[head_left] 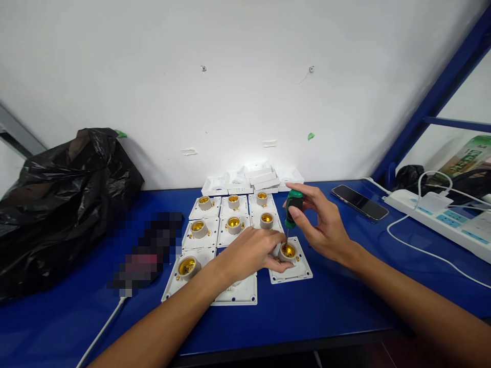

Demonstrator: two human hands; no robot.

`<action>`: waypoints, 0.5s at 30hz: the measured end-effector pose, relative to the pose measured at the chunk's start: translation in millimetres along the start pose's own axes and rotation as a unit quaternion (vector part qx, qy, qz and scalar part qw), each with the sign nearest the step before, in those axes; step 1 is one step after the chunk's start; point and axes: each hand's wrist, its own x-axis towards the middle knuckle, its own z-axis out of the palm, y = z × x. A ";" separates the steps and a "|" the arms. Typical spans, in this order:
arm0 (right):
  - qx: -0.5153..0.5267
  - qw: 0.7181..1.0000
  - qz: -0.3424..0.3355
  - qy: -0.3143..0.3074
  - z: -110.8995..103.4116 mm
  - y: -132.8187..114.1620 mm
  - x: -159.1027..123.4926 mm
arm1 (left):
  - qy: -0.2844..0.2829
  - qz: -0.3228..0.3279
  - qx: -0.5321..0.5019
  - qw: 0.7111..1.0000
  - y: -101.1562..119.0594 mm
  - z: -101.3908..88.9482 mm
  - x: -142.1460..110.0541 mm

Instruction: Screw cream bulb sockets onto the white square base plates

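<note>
In my right hand [320, 225] is a short green and black screwdriver [294, 207], held nearly upright. Its shaft points down into the brass-lined lamp socket [288, 251], which sits on a square white plate [301, 271] on the table. My left hand [259, 248] grips that socket from its left side, thumb in front and fingers behind. The exact spot where the screwdriver tip rests is hidden inside the socket. To the left lie rows of similar white plates with lamp sockets [233, 225]. My left forearm covers part of the front row.
White square covers [264, 179] are piled against the wall. A black plastic bag [72, 204] fills the left side, near a blurred dark item [149, 255] with a white cable. On the right are a phone [359, 203] and a white power strip [441, 220] with cables.
</note>
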 end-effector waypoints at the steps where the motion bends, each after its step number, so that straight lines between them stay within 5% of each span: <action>1: -0.003 1.000 -0.002 0.011 0.4 -0.4 -0.8 | -0.001 -0.001 0.000 1.000 0.3 -0.2 0.0; 4: -0.011 0.998 -0.002 0.062 0.9 -0.2 -2.4 | -0.005 0.001 -0.004 1.000 0.4 -0.6 0.2; 10: 0.003 1.000 0.008 -0.014 -1.2 0.9 -0.7 | -0.007 0.002 -0.016 1.000 -0.2 -1.2 1.0; 15: -0.005 0.999 0.001 0.031 0.2 3.1 0.8 | -0.010 0.000 -0.013 1.000 -0.5 -1.6 1.3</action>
